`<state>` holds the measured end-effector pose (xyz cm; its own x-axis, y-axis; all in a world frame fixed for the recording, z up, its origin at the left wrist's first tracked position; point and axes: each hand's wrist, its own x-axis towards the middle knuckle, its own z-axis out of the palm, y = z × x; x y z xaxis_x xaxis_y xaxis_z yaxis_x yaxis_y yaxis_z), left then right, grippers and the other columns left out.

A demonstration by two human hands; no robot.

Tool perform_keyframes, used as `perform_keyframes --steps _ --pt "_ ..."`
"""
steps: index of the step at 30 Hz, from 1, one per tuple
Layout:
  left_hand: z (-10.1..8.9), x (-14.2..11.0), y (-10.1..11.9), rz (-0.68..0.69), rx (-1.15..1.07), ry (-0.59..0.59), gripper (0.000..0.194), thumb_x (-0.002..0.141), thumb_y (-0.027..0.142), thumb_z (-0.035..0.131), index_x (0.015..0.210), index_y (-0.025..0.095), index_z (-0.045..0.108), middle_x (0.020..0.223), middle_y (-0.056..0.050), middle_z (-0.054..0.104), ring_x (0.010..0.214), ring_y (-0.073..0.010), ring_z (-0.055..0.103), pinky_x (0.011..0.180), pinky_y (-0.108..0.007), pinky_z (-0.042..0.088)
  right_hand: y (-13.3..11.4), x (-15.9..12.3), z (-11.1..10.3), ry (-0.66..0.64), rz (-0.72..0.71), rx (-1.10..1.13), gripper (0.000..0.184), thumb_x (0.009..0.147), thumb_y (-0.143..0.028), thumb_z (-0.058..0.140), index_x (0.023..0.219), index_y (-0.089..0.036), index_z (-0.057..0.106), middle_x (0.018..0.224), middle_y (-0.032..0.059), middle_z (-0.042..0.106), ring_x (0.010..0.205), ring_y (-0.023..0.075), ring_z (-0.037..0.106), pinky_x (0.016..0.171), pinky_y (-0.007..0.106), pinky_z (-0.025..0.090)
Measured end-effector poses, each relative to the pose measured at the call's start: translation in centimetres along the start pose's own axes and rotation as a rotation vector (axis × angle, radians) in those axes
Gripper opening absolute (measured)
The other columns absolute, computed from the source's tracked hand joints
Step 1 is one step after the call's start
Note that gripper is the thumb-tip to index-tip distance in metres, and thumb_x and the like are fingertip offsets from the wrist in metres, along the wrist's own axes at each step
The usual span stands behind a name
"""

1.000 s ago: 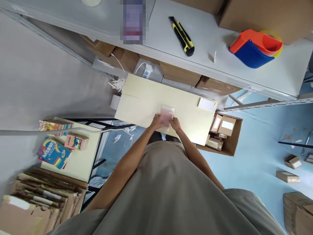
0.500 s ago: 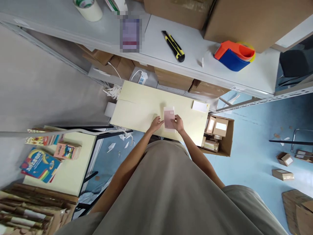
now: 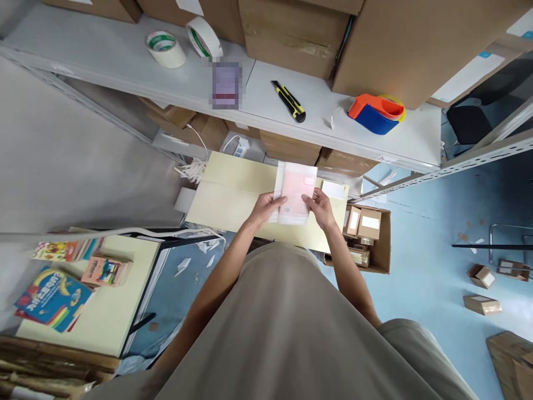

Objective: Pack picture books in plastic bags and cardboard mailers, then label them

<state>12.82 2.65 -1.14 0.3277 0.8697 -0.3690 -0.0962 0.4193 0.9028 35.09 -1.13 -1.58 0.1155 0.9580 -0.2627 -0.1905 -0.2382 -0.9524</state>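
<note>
Flat pink booklet-like item (image 3: 296, 191) inside whitish translucent sleeve (image 3: 279, 178), margin wider along left. Pale rounded patch (image 3: 309, 180) at top right, tiny barcode-like mark (image 3: 287, 210) low on left. Held face-up over worktop (image 3: 229, 189), nearer right edge than left, gripped at both sides between left hand (image 3: 266, 207) and right hand (image 3: 321, 209).

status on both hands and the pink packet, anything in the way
Left hand and right hand gripping packet, one per side. Packet held over table. White box near right hand, apart from packet.

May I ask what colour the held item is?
The item is pale pink with whitish margins, seen best in the head view.
</note>
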Motion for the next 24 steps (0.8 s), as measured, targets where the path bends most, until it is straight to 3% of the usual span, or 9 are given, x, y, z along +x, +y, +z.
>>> perform_keyframes --steps 5,7,10,13,15,17,19,22,24 --pt "-0.1 -0.4 -0.5 0.145 0.351 0.120 0.055 0.089 0.070 0.083 0.076 0.018 0.074 0.068 0.000 0.066 0.068 -0.0185 0.061 0.065 -0.028 0.044 2.0 -0.6 1.0 0.232 -0.086 -0.215 0.071 0.080 -0.081 0.089 0.120 -0.023 0.075 0.136 0.0192 0.084 0.122 0.0350 0.081 0.104 0.051 0.069" --pt "0.2 -0.7 -0.8 0.192 0.554 0.184 0.044 0.100 0.057 0.073 0.079 0.019 0.075 0.066 -0.001 0.066 0.069 -0.0196 0.063 0.067 -0.029 0.044 2.5 -1.3 2.3 0.204 -0.075 -0.241 0.071 0.084 -0.081 0.085 0.124 -0.023 0.077 0.142 0.0205 0.082 0.129 0.0367 0.080 0.107 0.052 0.069" --pt "1.6 -1.6 -1.4 0.183 0.847 0.209 0.027 0.107 0.035 0.065 0.113 0.020 0.087 0.084 -0.007 0.082 0.082 -0.0283 0.077 0.080 -0.035 0.054 2.9 -2.6 4.8 0.081 -0.025 -0.209 0.070 0.086 -0.081 0.083 0.126 -0.023 0.078 0.140 0.0182 0.083 0.128 0.0365 0.081 0.103 0.047 0.069" --pt "2.9 -2.8 -2.1 0.172 0.985 0.121 0.048 0.101 0.023 0.067 0.148 0.021 0.079 0.121 -0.017 0.088 0.108 -0.0388 0.084 0.097 -0.046 0.062 3.1 -3.2 6.4 0.096 -0.039 -0.227 0.062 0.092 -0.080 0.078 0.116 -0.024 0.078 0.115 0.0114 0.086 0.108 0.0303 0.082 0.091 0.039 0.066" --pt "3.0 -3.3 -2.7 0.204 0.902 0.016 0.064 0.095 0.024 0.073 0.158 0.022 0.073 0.149 -0.018 0.080 0.128 -0.0408 0.081 0.109 -0.049 0.063 3.3 -2.9 6.3 0.170 -0.060 -0.277 0.059 0.097 -0.083 0.070 0.093 -0.024 0.072 0.085 0.0044 0.076 0.085 0.0240 0.073 0.076 0.034 0.059" --pt "2.3 -3.5 -3.3 0.213 0.700 -0.061 0.069 0.091 0.031 0.078 0.160 0.023 0.071 0.164 -0.015 0.071 0.142 -0.0389 0.075 0.116 -0.049 0.064 3.2 -2.4 5.3 0.221 -0.064 -0.309 0.067 0.096 -0.088 0.064 0.072 -0.027 0.055 0.065 -0.0016 0.055 0.069 0.0188 0.057 0.065 0.032 0.048" --pt "0.9 -3.2 -3.5 0.201 0.508 0.010 0.069 0.091 0.042 0.082 0.156 0.023 0.073 0.168 -0.014 0.068 0.151 -0.0375 0.069 0.120 -0.049 0.063 2.8 -2.0 4.0 0.184 -0.051 -0.284 0.073 0.092 -0.093 0.065 0.066 -0.028 0.044 0.061 -0.0042 0.043 0.066 0.0162 0.047 0.063 0.031 0.042" --pt "-1.3 -2.9 -2.7 0.145 0.294 0.249 0.074 0.085 0.060 0.090 0.146 0.020 0.077 0.159 -0.018 0.073 0.150 -0.0387 0.069 0.117 -0.049 0.064 1.6 -2.3 2.4 0.030 0.020 -0.142 0.072 0.086 -0.093 0.076 0.068 -0.027 0.054 0.063 -0.0036 0.050 0.069 0.0166 0.051 0.065 0.031 0.045" --pt "-2.2 -3.3 -1.3 0.069 0.159 0.233 0.074 0.081 0.072 0.093 0.130 0.017 0.082 0.136 -0.019 0.083 0.132 -0.0365 0.077 0.105 -0.044 0.068 0.6 -2.8 1.9 -0.046 0.090 -0.018 0.069 0.080 -0.092 0.084 0.073 -0.026 0.066 0.068 -0.0017 0.062 0.075 0.0197 0.062 0.069 0.032 0.052"
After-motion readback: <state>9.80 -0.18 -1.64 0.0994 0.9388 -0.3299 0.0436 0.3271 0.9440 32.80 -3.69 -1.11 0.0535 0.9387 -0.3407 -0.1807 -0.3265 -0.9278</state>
